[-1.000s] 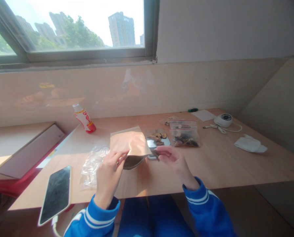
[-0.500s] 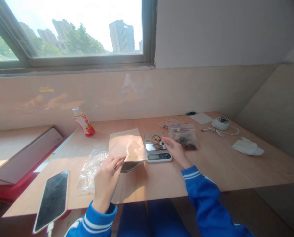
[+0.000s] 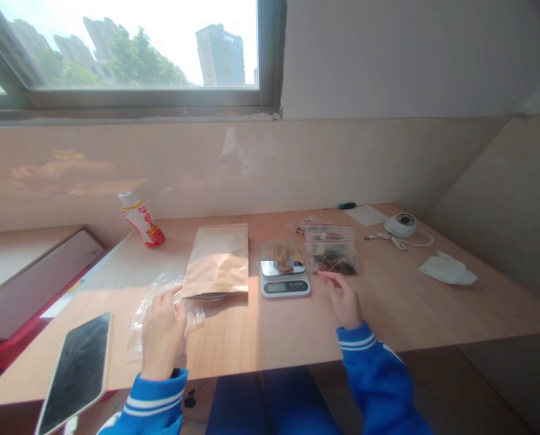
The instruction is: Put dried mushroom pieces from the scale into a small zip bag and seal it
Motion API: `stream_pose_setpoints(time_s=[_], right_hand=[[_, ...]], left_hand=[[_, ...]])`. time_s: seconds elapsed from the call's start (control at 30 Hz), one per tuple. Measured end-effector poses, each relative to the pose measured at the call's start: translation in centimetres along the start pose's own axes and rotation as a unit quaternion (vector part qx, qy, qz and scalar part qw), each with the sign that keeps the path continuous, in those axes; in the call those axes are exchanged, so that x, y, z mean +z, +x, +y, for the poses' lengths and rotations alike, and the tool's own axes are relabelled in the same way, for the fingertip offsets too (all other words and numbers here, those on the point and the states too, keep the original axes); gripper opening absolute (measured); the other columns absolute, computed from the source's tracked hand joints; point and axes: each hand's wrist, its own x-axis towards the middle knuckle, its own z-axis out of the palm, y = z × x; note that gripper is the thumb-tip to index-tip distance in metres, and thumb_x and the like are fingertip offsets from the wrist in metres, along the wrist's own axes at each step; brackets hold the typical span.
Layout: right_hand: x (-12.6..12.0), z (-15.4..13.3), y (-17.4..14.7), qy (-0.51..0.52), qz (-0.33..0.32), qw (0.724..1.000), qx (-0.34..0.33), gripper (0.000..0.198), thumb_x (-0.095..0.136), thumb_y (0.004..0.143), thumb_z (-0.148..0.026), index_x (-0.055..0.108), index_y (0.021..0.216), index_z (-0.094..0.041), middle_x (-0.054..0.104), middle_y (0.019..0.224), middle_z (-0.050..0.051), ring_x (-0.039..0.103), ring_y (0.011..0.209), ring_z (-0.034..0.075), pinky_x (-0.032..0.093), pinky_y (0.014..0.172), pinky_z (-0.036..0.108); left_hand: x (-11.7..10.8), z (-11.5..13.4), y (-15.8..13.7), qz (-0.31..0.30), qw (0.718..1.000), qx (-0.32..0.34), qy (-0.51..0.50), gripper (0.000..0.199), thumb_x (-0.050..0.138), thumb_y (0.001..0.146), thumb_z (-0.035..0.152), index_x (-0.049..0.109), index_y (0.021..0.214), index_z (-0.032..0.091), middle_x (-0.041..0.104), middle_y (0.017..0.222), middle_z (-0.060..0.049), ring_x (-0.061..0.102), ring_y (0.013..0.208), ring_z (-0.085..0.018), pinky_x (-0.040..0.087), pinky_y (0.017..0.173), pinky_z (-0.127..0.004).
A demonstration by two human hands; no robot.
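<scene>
My left hand (image 3: 162, 329) rests over a crumpled clear plastic bag (image 3: 138, 320), its thumb and fingers apart. Its fingertips are by the near left corner of a brown kraft paper bag (image 3: 220, 257), which lies flat with its mouth toward me; contact is unclear. To the right of that bag stands a white digital scale (image 3: 286, 293). Brown dried pieces (image 3: 284, 257) are on its metal plate, partly blurred out. My right hand (image 3: 343, 300) hovers right of the scale, fingers loosely extended and holding nothing visible. Behind it lies a zip bag (image 3: 331, 251) of dark dried pieces.
A red-and-white bottle (image 3: 142, 220) stands at the back left. A phone (image 3: 75, 368) with a cable overhangs the front left edge. On the right are a white dome camera (image 3: 400, 225), its cable, a white cloth or tissue (image 3: 448, 269) and a green-handled tool (image 3: 347, 206).
My left hand has let go of the paper bag's mouth and moved left. The bag has shifted left and lies flatter. My right hand has left the pieces on the scale, moving right and nearer.
</scene>
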Motion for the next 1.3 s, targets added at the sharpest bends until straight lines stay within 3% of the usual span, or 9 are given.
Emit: stream_pose_setpoints(time_s=[0.13, 0.3, 0.4, 0.53, 0.7, 0.83, 0.97, 1.2, 1.3], right_hand=[[0.2, -0.3, -0.6, -0.002, -0.017, 1.0, 0.003, 0.027, 0.046, 0.087, -0.036, 0.065, 0.096, -0.019, 0.069, 0.093, 0.009, 0.064, 0.086, 0.023, 0.052, 0.072, 0.036], [0.5, -1.7, -0.9, 0.004, -0.031, 1.0, 0.002, 0.026, 0.046, 0.088, -0.033, 0.063, 0.101, -0.019, 0.068, 0.096, 0.009, 0.064, 0.086, 0.022, 0.051, 0.075, 0.035], [0.6, -3.2, -1.3, 0.009, -0.046, 0.999, -0.014, 0.024, 0.045, 0.089, -0.03, 0.063, 0.102, -0.02, 0.067, 0.093, 0.007, 0.062, 0.087, 0.021, 0.05, 0.075, 0.033], [1.2, -6.3, -1.8, 0.035, -0.085, 0.994, -0.059, 0.021, 0.044, 0.091, -0.026, 0.062, 0.101, -0.021, 0.066, 0.09, 0.005, 0.062, 0.086, 0.019, 0.05, 0.075, 0.031], [3.7, -11.2, -2.9, 0.077, -0.185, 0.971, -0.127, 0.022, 0.043, 0.092, -0.022, 0.061, 0.105, -0.021, 0.064, 0.093, 0.005, 0.059, 0.084, 0.017, 0.05, 0.075, 0.031], [5.8, -13.5, -4.1, 0.094, -0.256, 0.95, -0.153, 0.025, 0.045, 0.09, -0.019, 0.057, 0.112, -0.02, 0.062, 0.099, 0.006, 0.057, 0.088, 0.016, 0.05, 0.081, 0.032], [6.7, -13.3, -5.2, 0.069, -0.331, 0.927, -0.163, 0.024, 0.046, 0.088, -0.015, 0.058, 0.109, -0.019, 0.061, 0.102, 0.007, 0.056, 0.099, 0.018, 0.048, 0.092, 0.035], [6.8, -11.9, -6.5, 0.032, -0.417, 0.9, -0.121, 0.023, 0.046, 0.086, -0.01, 0.063, 0.101, -0.016, 0.062, 0.099, 0.006, 0.058, 0.096, 0.016, 0.048, 0.091, 0.03], [7.0, -11.8, -6.6, 0.025, -0.433, 0.894, -0.111, 0.023, 0.047, 0.086, -0.011, 0.064, 0.1, -0.016, 0.062, 0.098, 0.006, 0.058, 0.096, 0.016, 0.047, 0.092, 0.029]], left_hand=[[0.0, -2.1, -1.6, -0.069, 0.996, -0.006, 0.051, 0.042, 0.036, 0.087, 0.037, 0.063, 0.109, 0.013, 0.065, 0.1, -0.015, 0.061, 0.088, -0.029, 0.045, 0.08, -0.038], [-0.2, -3.1, -1.4, -0.113, 0.99, -0.078, -0.032, 0.039, 0.038, 0.088, 0.041, 0.065, 0.104, 0.019, 0.068, 0.101, -0.01, 0.063, 0.09, -0.025, 0.046, 0.076, -0.033], [-1.1, -3.1, -0.8, -0.042, 0.99, -0.118, -0.066, 0.036, 0.039, 0.088, 0.042, 0.065, 0.1, 0.018, 0.069, 0.098, -0.01, 0.064, 0.088, -0.026, 0.047, 0.076, -0.035], [-3.1, -1.2, -0.7, 0.148, 0.981, -0.105, -0.074, 0.033, 0.044, 0.088, 0.039, 0.062, 0.104, 0.016, 0.065, 0.098, -0.009, 0.061, 0.09, -0.026, 0.047, 0.082, -0.04], [-4.5, 4.7, -1.7, 0.309, 0.933, 0.025, -0.182, 0.026, 0.054, 0.086, 0.032, 0.064, 0.103, 0.015, 0.066, 0.09, -0.006, 0.06, 0.078, -0.017, 0.048, 0.077, -0.032], [-3.9, 7.3, -2.7, 0.264, 0.923, 0.135, -0.244, 0.023, 0.057, 0.084, 0.024, 0.064, 0.105, 0.018, 0.069, 0.097, -0.007, 0.062, 0.091, -0.019, 0.046, 0.087, -0.033], [-2.9, 5.5, -2.5, 0.285, 0.935, 0.073, -0.198, 0.026, 0.054, 0.086, 0.025, 0.064, 0.109, 0.017, 0.069, 0.101, -0.009, 0.062, 0.094, -0.021, 0.044, 0.087, -0.034], [-1.9, -0.1, -1.1, 0.331, 0.94, -0.071, -0.035, 0.032, 0.047, 0.09, 0.03, 0.064, 0.113, 0.018, 0.067, 0.112, -0.01, 0.06, 0.098, -0.026, 0.039, 0.093, -0.042], [-0.7, -0.7, -1.4, 0.279, 0.958, -0.069, 0.01, 0.033, 0.047, 0.088, 0.029, 0.063, 0.115, 0.018, 0.063, 0.118, -0.011, 0.058, 0.101, -0.03, 0.035, 0.096, -0.05]])
